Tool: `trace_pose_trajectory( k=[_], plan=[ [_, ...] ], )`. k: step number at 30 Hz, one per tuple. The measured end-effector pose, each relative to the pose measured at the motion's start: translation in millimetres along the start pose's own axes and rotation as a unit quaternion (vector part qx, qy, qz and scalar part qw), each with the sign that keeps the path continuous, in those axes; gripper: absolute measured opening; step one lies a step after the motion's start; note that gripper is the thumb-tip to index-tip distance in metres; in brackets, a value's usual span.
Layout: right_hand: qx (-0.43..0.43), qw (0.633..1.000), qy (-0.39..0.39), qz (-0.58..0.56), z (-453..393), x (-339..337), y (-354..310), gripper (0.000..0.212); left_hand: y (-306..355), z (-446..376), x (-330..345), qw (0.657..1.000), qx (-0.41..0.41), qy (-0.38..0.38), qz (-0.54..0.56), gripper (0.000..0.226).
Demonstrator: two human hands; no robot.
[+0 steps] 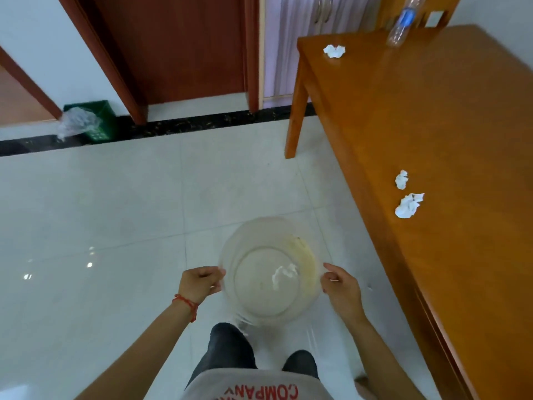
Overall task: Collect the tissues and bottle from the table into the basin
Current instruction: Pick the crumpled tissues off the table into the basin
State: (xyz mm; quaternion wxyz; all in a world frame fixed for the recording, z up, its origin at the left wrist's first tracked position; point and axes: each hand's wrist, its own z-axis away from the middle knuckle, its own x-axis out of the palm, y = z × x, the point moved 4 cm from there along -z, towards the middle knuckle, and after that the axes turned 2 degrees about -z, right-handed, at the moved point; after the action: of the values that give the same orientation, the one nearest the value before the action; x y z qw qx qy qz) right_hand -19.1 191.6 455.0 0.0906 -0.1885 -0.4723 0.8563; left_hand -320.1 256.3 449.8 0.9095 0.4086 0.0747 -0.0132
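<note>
While basin (271, 269) sits between gripping hands, tissues (408, 205) right.

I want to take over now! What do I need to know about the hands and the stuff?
Left hand and right hand each grip the rim of the clear basin, held over the floor beside the table.
One tissue seems to lie in the basin already.
Still on the table: two crumpled tissues near you, one at the far corner, and the bottle standing at the far edge.
Left to do: put those three tissues and the bottle into the basin.
</note>
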Motion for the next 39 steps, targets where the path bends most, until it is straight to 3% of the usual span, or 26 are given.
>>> trace_pose_trajectory(
  k=[4,8,13,20,27,36,39],
  plan=[
    [0.005,0.999,0.040,-0.016,-17,11,-11,0.028,39,-42,4,0.999,0.004,-0.041,-0.032,0.002],
    [0.009,0.994,0.108,-0.015,-24,16,-17,0.029,67,-74,18,0.994,0.012,-0.073,-0.082,0.020],
    [0.032,0.989,0.144,-0.023,-37,9,-23,0.028,94,-99,46,0.988,0.013,-0.116,-0.104,0.002],
    [0.069,0.980,0.186,-0.033,-60,-13,-24,0.031,125,-124,100,0.978,0.018,-0.158,-0.137,0.015],
    [0.095,0.968,0.224,-0.062,-76,-27,-26,0.032,156,-145,144,0.964,0.026,-0.202,-0.169,0.007],
    [0.143,0.928,0.329,-0.096,-84,-19,-34,0.030,194,-190,208,0.922,0.010,-0.289,-0.258,0.016],
    [0.158,0.912,0.362,-0.115,-83,-7,-37,0.030,206,-201,221,0.905,0.014,-0.323,-0.277,0.007]
  ],
)
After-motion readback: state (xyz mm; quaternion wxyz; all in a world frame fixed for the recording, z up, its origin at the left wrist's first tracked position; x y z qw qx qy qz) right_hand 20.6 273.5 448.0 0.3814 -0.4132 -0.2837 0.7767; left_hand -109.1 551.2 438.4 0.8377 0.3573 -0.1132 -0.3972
